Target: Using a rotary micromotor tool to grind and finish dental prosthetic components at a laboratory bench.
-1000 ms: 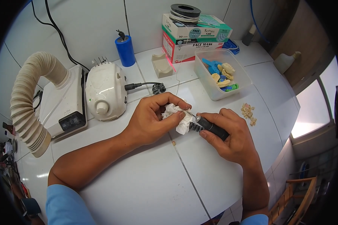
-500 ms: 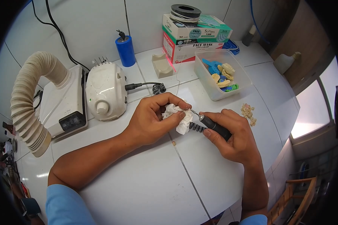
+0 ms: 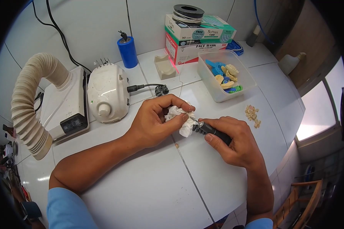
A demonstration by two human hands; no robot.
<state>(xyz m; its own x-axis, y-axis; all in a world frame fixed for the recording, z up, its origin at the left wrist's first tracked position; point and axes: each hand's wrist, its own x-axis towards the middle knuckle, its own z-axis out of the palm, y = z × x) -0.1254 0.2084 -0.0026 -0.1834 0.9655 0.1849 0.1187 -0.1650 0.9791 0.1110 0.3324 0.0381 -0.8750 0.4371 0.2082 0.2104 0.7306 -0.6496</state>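
Observation:
Between the fingers and thumb of my left hand is a crumpled white tissue. Whether something small sits inside the tissue is hard to make out. My right hand grips a black rotary handpiece, its metal nose tilted toward the left thumb. The thin tool tip reaches the edge of the tissue near that thumb. A coiled dark cord shows behind the handpiece. A white control unit with a round knob and several upright burs on top stands beyond my left hand.
A dust extractor with a ribbed hose stands at left. Behind are a blue cylinder, a beige holder, stacked boxes and a wire spool. At right, a plastic tub holds dental moulds; small tooth-like pieces lie nearby.
My right hand has shifted slightly down with the handpiece, whose tip now lies lower against the tissue by the left thumb. My left hand stays nearly still.

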